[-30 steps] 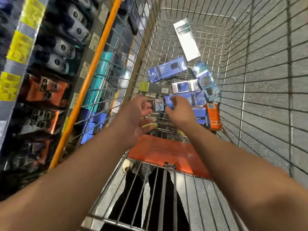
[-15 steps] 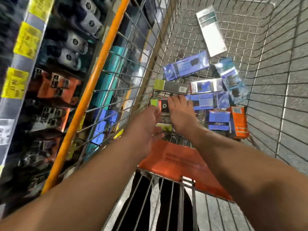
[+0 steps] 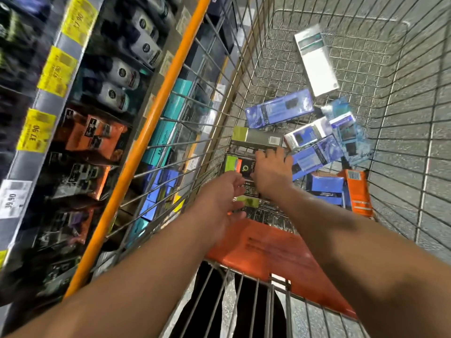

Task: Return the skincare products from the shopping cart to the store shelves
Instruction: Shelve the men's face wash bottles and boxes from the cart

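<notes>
both arms stretched out in front of us

left hand point(image 3: 220, 198) loose, fingers relaxed; right hand point(image 3: 272, 172) palm down, fingers spread flat, just beside it.

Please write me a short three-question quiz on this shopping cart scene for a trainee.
1. True or false: the right hand reaches down among the boxes in the cart.
2. Which box lies farthest from the person? A) white box B) orange box C) black box with green end
3. On which side of the cart are the store shelves?

Key:
1. True; its fingers are on the dark boxes.
2. A
3. The person's left, where the left hand hovers with relaxed fingers.
</notes>
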Action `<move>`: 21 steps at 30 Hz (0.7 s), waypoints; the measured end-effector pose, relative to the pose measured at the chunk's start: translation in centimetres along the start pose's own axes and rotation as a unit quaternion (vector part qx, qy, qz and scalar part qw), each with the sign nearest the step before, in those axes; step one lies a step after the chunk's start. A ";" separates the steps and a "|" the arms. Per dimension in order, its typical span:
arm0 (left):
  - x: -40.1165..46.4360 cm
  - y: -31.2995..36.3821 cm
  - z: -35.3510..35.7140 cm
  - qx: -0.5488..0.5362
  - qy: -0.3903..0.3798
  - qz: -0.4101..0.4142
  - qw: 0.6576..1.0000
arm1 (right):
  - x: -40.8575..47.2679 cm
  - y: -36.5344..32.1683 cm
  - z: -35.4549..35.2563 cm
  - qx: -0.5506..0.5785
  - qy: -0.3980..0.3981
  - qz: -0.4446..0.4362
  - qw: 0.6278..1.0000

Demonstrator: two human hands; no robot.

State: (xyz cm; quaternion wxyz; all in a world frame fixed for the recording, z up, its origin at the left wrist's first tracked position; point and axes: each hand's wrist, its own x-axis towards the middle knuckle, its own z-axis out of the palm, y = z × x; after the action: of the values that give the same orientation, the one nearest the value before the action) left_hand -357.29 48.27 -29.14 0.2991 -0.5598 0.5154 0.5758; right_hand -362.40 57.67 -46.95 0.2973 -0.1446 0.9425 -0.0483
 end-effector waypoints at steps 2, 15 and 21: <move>0.1 -0.1 0.0 0.001 0.001 0.004 1.000 | 0.2 -0.1 -0.1 0.022 -0.031 -0.004 0.999; 0.9 -0.6 -0.2 0.012 0.000 0.012 1.000 | 1.9 -1.0 -1.1 0.122 -0.138 0.101 0.978; 0.2 -0.5 0.2 0.037 0.004 0.045 0.998 | -2.1 -0.8 -1.4 0.241 0.002 0.116 0.963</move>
State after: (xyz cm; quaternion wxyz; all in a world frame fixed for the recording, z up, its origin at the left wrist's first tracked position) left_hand -356.91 48.53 -29.53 0.2913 -0.5267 0.5623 0.5671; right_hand -361.37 57.56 -44.46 0.3253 0.0417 0.9137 -0.2399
